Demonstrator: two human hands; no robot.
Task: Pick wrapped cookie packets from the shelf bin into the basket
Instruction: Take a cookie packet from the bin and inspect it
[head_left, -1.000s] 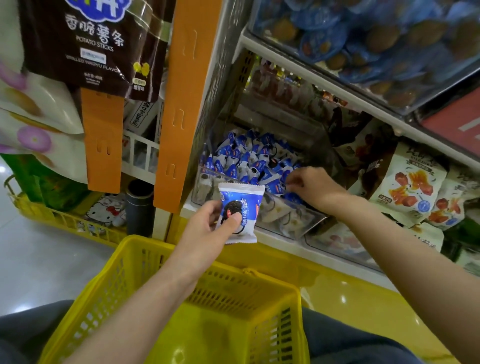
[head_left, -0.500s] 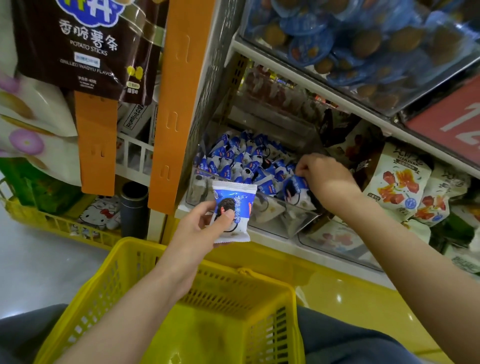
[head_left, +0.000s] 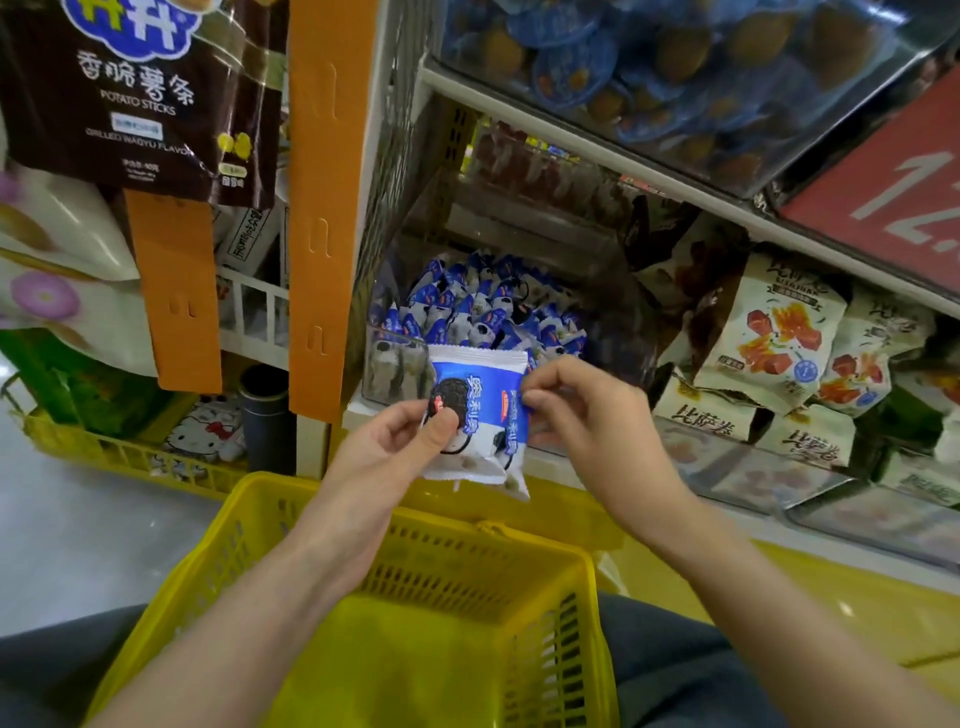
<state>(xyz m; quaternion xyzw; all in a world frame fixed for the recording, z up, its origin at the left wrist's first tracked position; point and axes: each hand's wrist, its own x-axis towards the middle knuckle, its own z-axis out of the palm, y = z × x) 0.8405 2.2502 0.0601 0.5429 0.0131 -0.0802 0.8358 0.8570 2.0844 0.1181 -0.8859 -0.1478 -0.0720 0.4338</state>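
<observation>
My left hand (head_left: 387, 449) pinches a blue and white cookie packet (head_left: 475, 387) by its lower left, thumb on the printed dark cookie. A second cookie packet (head_left: 511, 441) is tucked right behind the first, and my right hand (head_left: 587, 421) grips it at its right edge. Both packets hang above the far rim of the yellow basket (head_left: 415, 587), which rests on my lap and looks empty inside. Behind my hands, the clear shelf bin (head_left: 387, 371) holds several more blue cookie packets (head_left: 483, 306).
Cream snack bags with red pictures (head_left: 769, 332) fill the neighbouring bin on the right. An orange upright post (head_left: 324, 208) stands left of the bin, with a dark potato-stick bag (head_left: 140, 88) hanging further left. A shelf of blue-wrapped snacks (head_left: 649, 67) sits overhead.
My right hand has come out of the bin with a second packet and brought it against the packet in my left hand, which rose slightly above the basket.
</observation>
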